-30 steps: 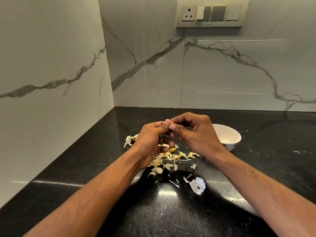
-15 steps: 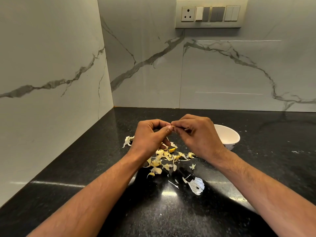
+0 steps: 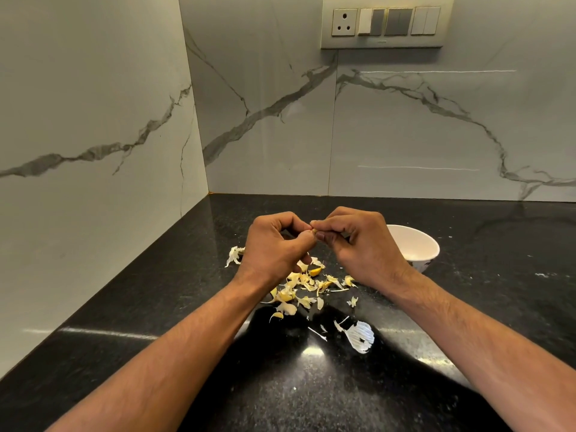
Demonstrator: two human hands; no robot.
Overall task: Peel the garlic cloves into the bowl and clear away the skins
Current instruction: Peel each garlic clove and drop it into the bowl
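Observation:
My left hand (image 3: 274, 247) and my right hand (image 3: 358, 244) meet above the black counter, fingertips together. Between them they pinch a small garlic clove (image 3: 314, 229), of which only a pale sliver shows. Below the hands lies a scatter of yellowish garlic skins (image 3: 299, 291), with one yellow clove piece (image 3: 315, 271) among them. A white bowl (image 3: 417, 244) stands to the right, partly hidden behind my right hand; its inside shows nothing from here.
A separate white skin scrap (image 3: 234, 254) lies left of the pile and a larger white papery skin (image 3: 361, 335) lies nearer me. The black counter (image 3: 498, 291) ends at marble walls on the left and at the back. A switch panel (image 3: 386, 21) sits on the back wall.
Both hands stayed together over the skins, shifting slightly; the fingertips have worked at the clove, and the right thumb now sits under it.

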